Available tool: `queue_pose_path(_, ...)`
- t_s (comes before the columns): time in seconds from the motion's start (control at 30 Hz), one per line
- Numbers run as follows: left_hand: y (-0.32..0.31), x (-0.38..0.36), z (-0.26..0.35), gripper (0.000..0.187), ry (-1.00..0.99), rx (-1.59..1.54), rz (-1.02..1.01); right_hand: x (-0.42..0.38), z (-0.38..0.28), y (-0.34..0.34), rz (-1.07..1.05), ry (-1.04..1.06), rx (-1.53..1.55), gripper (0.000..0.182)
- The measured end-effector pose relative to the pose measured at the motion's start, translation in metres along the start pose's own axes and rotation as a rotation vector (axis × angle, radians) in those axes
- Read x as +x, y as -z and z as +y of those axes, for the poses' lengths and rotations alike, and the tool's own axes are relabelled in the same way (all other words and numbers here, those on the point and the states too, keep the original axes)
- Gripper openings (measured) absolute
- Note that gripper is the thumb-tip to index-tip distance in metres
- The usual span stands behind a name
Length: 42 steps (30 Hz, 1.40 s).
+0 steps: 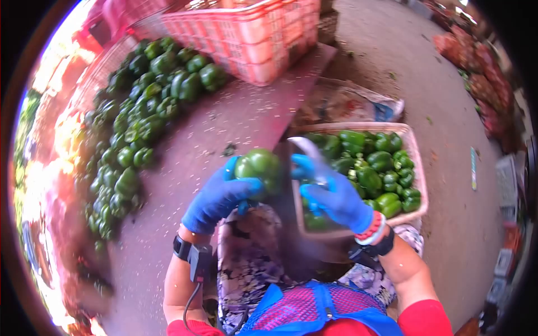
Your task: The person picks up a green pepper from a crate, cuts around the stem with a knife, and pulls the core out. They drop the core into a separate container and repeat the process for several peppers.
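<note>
My left hand (pixel 218 196), in a blue glove, is closed around a green bell pepper (pixel 259 168) over the table's near edge. Close to its right, my right hand (pixel 336 196), gloved in blue too, grips a knife (pixel 305 148) whose pale curved blade points up and left; motion blurs it and its handle is mostly hidden. The blade is apart from the pepper. Below and beyond my right hand stands a pale pink crate (pixel 419 168) holding many green peppers (pixel 370 180).
A long heap of green peppers (pixel 148 106) covers the left side of the reddish table (pixel 185 168), which is scattered with seeds. At its far end stands a large pink crate (pixel 241 36). A printed sack (pixel 358 103) lies behind the pepper crate. Filled red sacks (pixel 476 73) line the far right.
</note>
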<state>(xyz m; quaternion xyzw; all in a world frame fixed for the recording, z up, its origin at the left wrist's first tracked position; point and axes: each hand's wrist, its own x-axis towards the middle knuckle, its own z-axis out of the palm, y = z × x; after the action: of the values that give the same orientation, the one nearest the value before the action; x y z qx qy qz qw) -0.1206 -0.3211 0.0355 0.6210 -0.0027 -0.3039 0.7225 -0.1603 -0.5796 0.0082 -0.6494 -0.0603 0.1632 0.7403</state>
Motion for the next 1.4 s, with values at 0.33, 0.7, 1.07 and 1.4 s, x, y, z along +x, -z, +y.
queue_pose_path(0.33,-0.100,0.073,-0.046,0.068,0.021,-0.104,-0.099,-0.019,0.024,0.069,0.267,0.456,-0.669,0.066)
queue_pose_path(0.7,-0.106,0.086,-0.053,0.055,0.009,-0.103,-0.180,-0.038,0.018,0.076,0.312,0.326,-1.018,0.072)
queue_pose_path(1.07,-0.112,0.085,-0.069,0.058,-0.203,0.395,0.242,-0.022,0.041,0.064,0.270,0.071,-1.096,0.090)
queue_pose_path(1.4,-0.095,0.073,-0.037,0.038,-0.076,-0.082,0.116,-0.046,0.070,0.083,0.298,0.062,-0.942,0.073)
